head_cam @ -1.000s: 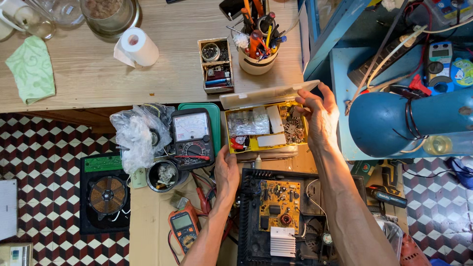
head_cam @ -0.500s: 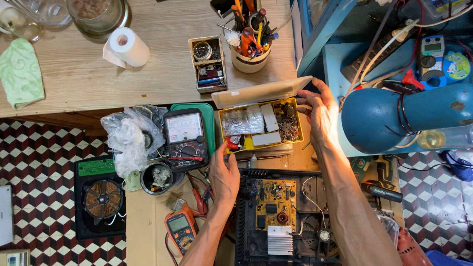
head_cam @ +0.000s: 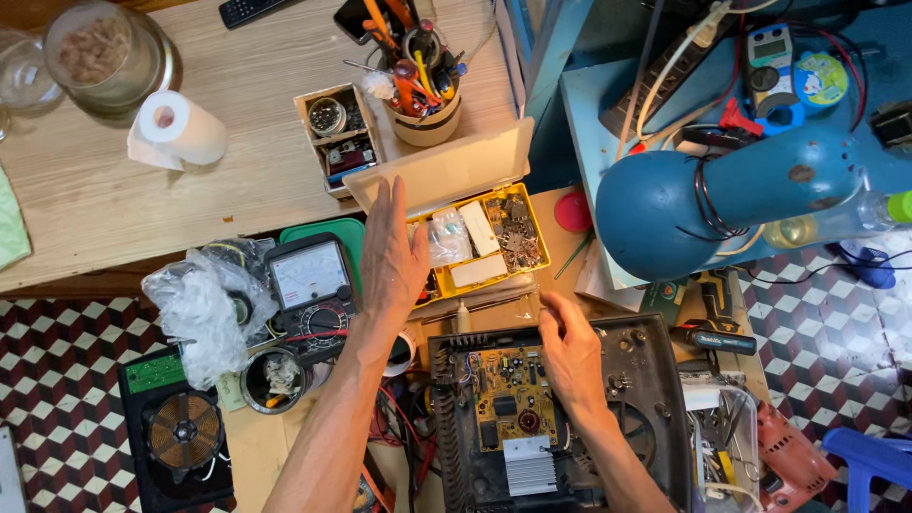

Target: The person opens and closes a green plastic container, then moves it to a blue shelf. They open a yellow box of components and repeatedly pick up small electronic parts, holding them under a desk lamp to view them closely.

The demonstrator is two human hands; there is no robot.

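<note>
My left hand [head_cam: 394,256] is stretched flat, fingers together, over the left side of a yellow parts box [head_cam: 518,233]; its fingertips reach the box's raised cream lid [head_cam: 446,176]. The box holds small metal parts and little bags. My right hand [head_cam: 570,353] rests on an opened black appliance casing [head_cam: 655,380], fingers loosely bent at the top right edge of the brown circuit board [head_cam: 503,394] inside it. Neither hand holds anything that I can see.
An analog multimeter [head_cam: 309,285] and a crumpled plastic bag [head_cam: 199,304] lie left of my left arm. A cup of tools [head_cam: 423,104], a paper roll [head_cam: 180,128] and a jar [head_cam: 100,57] stand on the wooden table. A blue lamp head [head_cam: 665,209] hangs at right.
My left hand has gone up from the casing to the yellow box. My right hand has come down from the box's right edge onto the casing beside the board.
</note>
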